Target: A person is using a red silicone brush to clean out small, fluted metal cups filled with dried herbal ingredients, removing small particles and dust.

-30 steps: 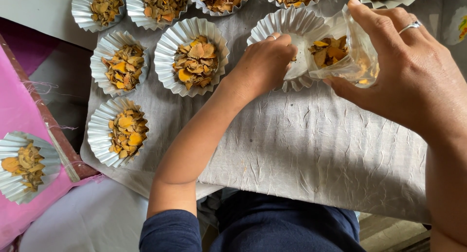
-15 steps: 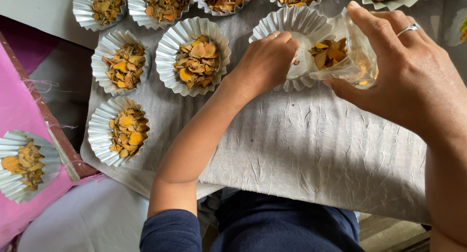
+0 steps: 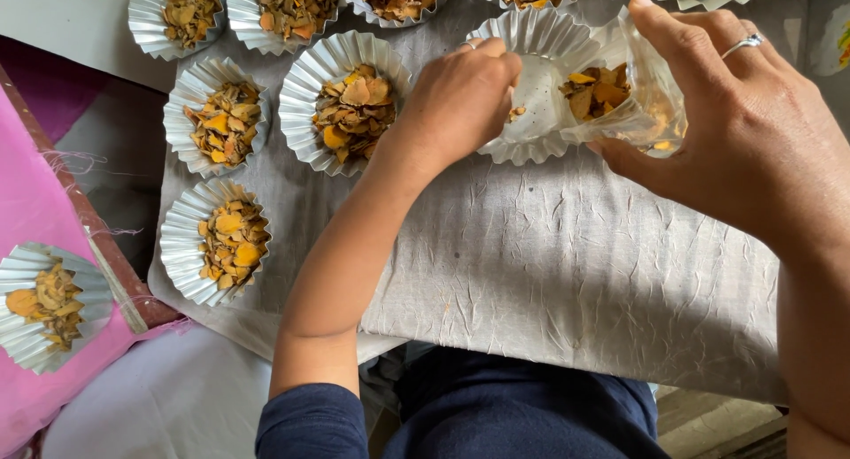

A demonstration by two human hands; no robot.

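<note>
Both hands are working over a fluted silver foil cup (image 3: 531, 87) near the top of a table draped in a crinkled grey cloth (image 3: 567, 273). The left hand (image 3: 460, 96) is lying knuckles-up with its fingers curled loosely over the cup's left rim, touching the pleated foil; whether it is pinching anything under the fingers cannot be told. The right hand (image 3: 753, 131), wearing a thin ring, is grasping a small clear plastic bag (image 3: 633, 100), thumb below and fingers across the top, and is tipping it sideways so that its open mouth is lying over the cup. Dry, flat chips of orange and brown, irregular in shape, are sitting inside the bag (image 3: 598, 92), and a few crumbs are lying on the cup's pale bottom. Just left of the left hand, a filled foil cup (image 3: 345, 100) is holding a heap of the same brittle flakes. Two more filled cups are standing farther left, one (image 3: 217, 118) above the other (image 3: 217, 242), both with stiff, sharply ribbed walls. Other filled cups are lining the upper edge of the cloth. At the far left, apart from the rest, one cup (image 3: 49, 304) is resting on a smooth pink surface (image 3: 35, 202). A dark blue sleeve (image 3: 310, 419) is covering the left upper arm.
</note>
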